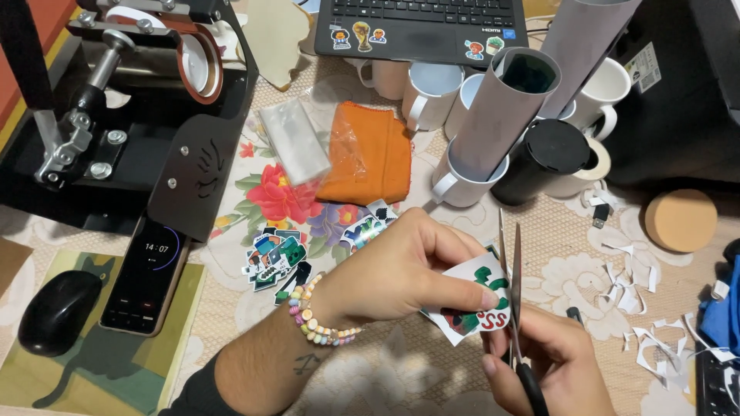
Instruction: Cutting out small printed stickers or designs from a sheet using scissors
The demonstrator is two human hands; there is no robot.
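Cutting out a sticker
left hand (pixel 401 273) pinches the sticker sheet (pixel 472 302); right hand (pixel 549 362) grips scissors (pixel 515 308), blades up against it

Around my orange cloth (pixel 370 152), colours crowd in. Just below it, the tablecloth (pixel 432 370) shows red and purple flowers on beige lace. Further below, I hold a white sticker (pixel 472 306) printed in green and red, beside my pastel bead bracelet (pixel 312 316). Right of the cloth stand white mugs (pixel 462 179) and a black tumbler (pixel 539 158). Far left lies a black mouse (pixel 58 312).
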